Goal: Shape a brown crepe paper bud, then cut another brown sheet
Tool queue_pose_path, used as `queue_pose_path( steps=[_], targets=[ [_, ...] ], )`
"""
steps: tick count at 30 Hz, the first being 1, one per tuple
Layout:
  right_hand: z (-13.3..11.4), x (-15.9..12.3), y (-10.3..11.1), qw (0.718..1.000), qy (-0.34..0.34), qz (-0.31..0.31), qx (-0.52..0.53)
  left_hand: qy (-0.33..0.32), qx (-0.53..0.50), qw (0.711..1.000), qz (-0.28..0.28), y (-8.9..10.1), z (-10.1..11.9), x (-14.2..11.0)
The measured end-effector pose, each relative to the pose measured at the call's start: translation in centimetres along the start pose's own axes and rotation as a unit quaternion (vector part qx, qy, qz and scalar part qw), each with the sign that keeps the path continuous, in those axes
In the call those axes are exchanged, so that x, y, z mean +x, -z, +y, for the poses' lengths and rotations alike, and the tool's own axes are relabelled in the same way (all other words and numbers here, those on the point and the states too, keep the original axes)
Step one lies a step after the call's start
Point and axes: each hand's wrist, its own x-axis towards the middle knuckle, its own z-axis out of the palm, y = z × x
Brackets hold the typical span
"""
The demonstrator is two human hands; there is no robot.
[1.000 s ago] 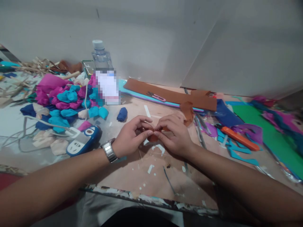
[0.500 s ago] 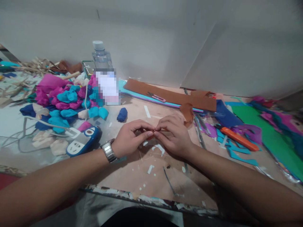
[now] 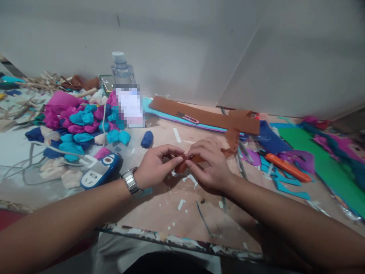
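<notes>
A strip of brown crepe paper point(image 3: 232, 140) is bunched between my two hands over the middle of the table. My left hand point(image 3: 155, 167), with a metal watch on its wrist, pinches the gathered end between thumb and forefinger. Close against it, my right hand point(image 3: 212, 165) pinches the same paper, its fingers bent over. A loose tail of the strip trails out past the right hand, toward a flat brown sheet point(image 3: 205, 117). Pink-handled thread snips point(image 3: 190, 119) lie on that sheet. One dark blue crumpled paper piece point(image 3: 147, 139) sits beyond my left hand.
Pink, blue and cream paper bundles point(image 3: 82, 121) pile up at left, by a phone point(image 3: 129, 106) leaning on a water bottle point(image 3: 122, 68). A blue-and-white power strip point(image 3: 99, 171) with cables lies near my left wrist. At right are an orange cutter point(image 3: 288, 167) and green sheets point(image 3: 302, 144).
More brown paper now shows between and below my fingertips, and the tail beyond my right hand has shifted right and spread out. Both hands stay in nearly the same place.
</notes>
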Motion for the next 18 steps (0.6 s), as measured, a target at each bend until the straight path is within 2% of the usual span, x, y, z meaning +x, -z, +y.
queue_pose_path(
  steps=[7,12,18],
  targets=[
    [0.30,0.00,-0.17,1.000,-0.001,0.011,-0.005,0.051,-0.020,0.998,-0.025,-0.02,0.26,-0.22],
    [0.41,0.03,-0.28,1.000,0.010,0.013,-0.007,0.024,-0.036,0.998,-0.037,-0.11,-0.07,-0.20],
    [0.53,-0.08,-0.30,1.000,0.007,0.003,-0.011,0.021,-0.043,0.998,-0.049,-0.26,0.32,-0.38]
  ],
)
